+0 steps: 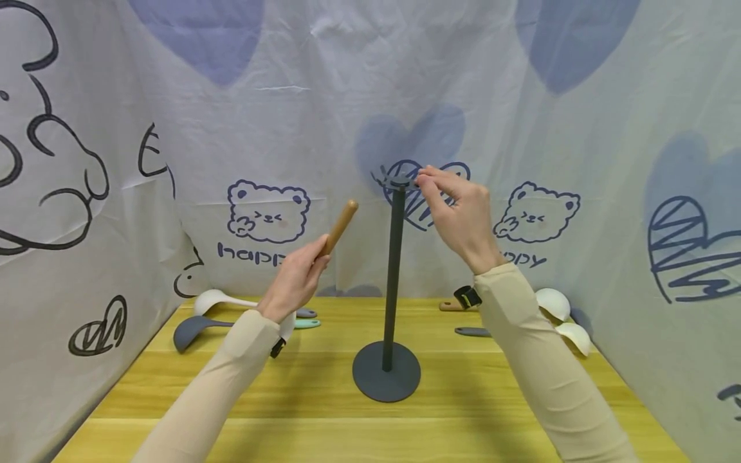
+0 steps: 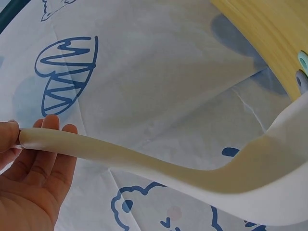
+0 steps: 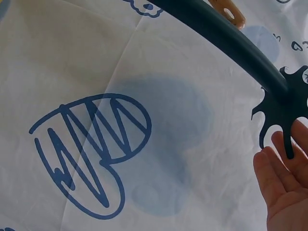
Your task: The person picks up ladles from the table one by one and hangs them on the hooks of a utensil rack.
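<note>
My left hand (image 1: 295,276) grips the wooden handle (image 1: 340,228) of a white-headed kitchen utensil, handle end pointing up and right. In the left wrist view its white head (image 2: 284,178) widens past a bent neck and runs out of frame, so its exact kind cannot be told. A dark utensil stand (image 1: 393,276) with a round base stands upright on the table, right of that handle. At its top, the thumb and fingertips of my right hand (image 1: 460,212) pinch a hook at the right of the hook ring (image 3: 279,103).
At the left lie a white ladle (image 1: 211,301), a dark grey ladle (image 1: 193,331) and a mint handle (image 1: 307,324). White utensil heads (image 1: 553,303), a wooden handle (image 1: 451,306) and a grey handle (image 1: 471,332) lie at the right. Printed cloth (image 1: 336,141) surrounds the wooden table (image 1: 301,399).
</note>
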